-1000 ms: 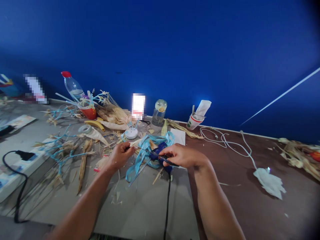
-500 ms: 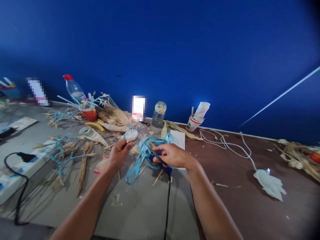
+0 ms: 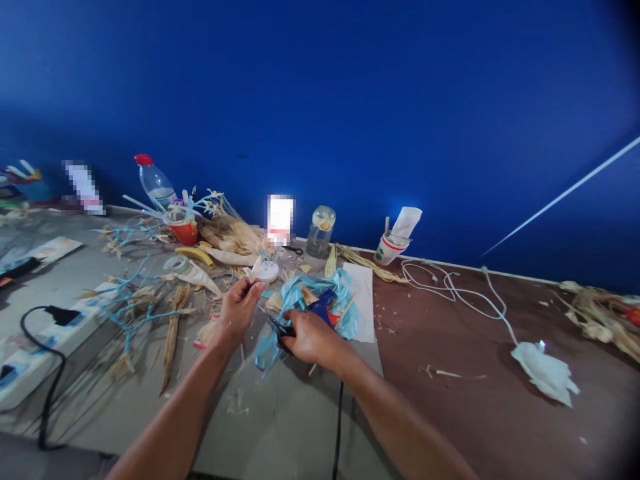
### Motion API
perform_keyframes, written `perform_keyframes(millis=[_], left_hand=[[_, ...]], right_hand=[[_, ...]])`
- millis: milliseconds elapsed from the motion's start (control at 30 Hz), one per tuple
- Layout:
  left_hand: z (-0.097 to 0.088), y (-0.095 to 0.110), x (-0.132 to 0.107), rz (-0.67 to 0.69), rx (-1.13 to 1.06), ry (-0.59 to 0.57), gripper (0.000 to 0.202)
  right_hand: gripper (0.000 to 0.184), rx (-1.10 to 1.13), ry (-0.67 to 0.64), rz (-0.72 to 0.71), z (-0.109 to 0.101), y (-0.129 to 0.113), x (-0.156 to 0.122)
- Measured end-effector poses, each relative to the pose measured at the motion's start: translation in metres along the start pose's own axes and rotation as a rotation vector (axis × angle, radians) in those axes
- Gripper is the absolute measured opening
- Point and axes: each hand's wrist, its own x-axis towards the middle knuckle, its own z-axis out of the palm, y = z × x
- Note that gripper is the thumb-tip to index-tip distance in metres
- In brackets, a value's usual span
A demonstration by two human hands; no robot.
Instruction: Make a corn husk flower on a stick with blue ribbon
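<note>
My left hand (image 3: 239, 308) is closed in a pinch on a small pale piece of dried husk (image 3: 257, 269), which sticks up past the fingertips. Black-handled scissors (image 3: 278, 327) are in my right hand (image 3: 313, 339), their blades pointing up and left toward the left hand. Whether the blades touch anything is too small to tell. Light blue ribbon (image 3: 347, 283) lies in a loose heap behind and around the right hand. A dark blue glue gun (image 3: 324, 301) with a black cord rests on the ribbon, partly hidden by that hand.
Dried husks (image 3: 227, 233), blue-wrapped stems (image 3: 131, 327) and a power strip (image 3: 60, 347) crowd the left. Toward the wall stand a red-capped bottle (image 3: 156, 183), a red cup (image 3: 184, 231), a glass jar (image 3: 321, 233) and a paper cup (image 3: 390, 248). A white cable (image 3: 465, 293) runs right.
My right hand has moved left and slightly down with the scissors, closer to the left hand. More of the glue gun now shows. The view has shifted slightly.
</note>
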Motion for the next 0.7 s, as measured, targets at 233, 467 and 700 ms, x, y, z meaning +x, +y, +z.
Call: perform_keyframes(millis=[233, 467, 700], left_hand=[[0.004, 0.002, -0.001, -0.051, -0.093, -0.021, 0.029], [0.004, 0.001, -0.001, -0.073, -0.083, -0.025, 0.028], [-0.002, -0.013, 0.003, -0.038, -0.062, 0.008, 0.028]], right_hand=[[0.026, -0.137, 0.059, 0.051, 0.002, -0.011, -0.002], [0.026, -0.172, 0.078, 0.060, 0.004, -0.011, -0.001], [0.025, 0.367, 0.321, 0.029, -0.003, -0.005, 0.010]])
